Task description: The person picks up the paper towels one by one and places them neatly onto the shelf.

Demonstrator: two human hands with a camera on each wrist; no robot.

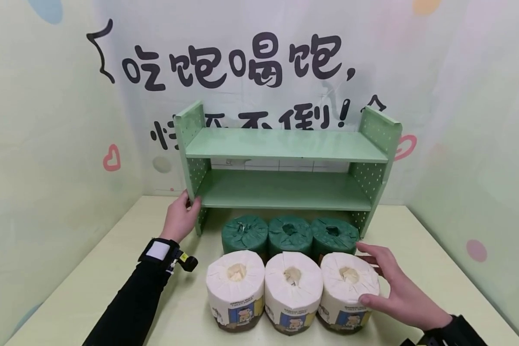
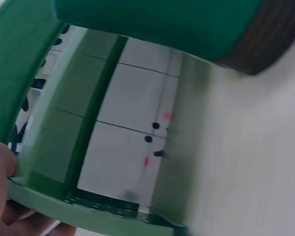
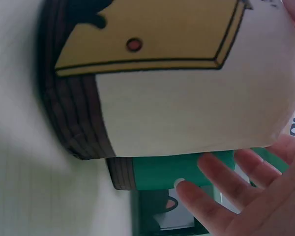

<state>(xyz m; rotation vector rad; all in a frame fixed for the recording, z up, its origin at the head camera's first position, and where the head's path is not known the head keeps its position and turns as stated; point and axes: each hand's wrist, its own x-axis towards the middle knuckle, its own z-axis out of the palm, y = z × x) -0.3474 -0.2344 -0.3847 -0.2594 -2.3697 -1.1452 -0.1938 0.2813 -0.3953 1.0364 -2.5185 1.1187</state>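
Note:
A light-green two-tier shelf (image 1: 285,190) stands at the back of the table. My left hand (image 1: 181,218) grips its left side panel, thumb on the front and fingers behind; the left wrist view shows the hand (image 2: 0,172) at the panel's edge. Three white-wrapped toilet rolls stand in a front row: left (image 1: 229,295), middle (image 1: 291,295) and right (image 1: 333,293). My right hand (image 1: 398,288) is around the right roll's side, thumb near its front, fingers fairly straight toward its back. In the right wrist view those fingers (image 3: 221,182) lie spread beside the white roll (image 3: 187,108).
Three green-wrapped toilet rolls (image 1: 290,235) stand in a row between the white rolls and the shelf, partly in front of its lower opening. The pale table (image 1: 125,269) meets printed walls (image 1: 471,144) on both sides and at the back.

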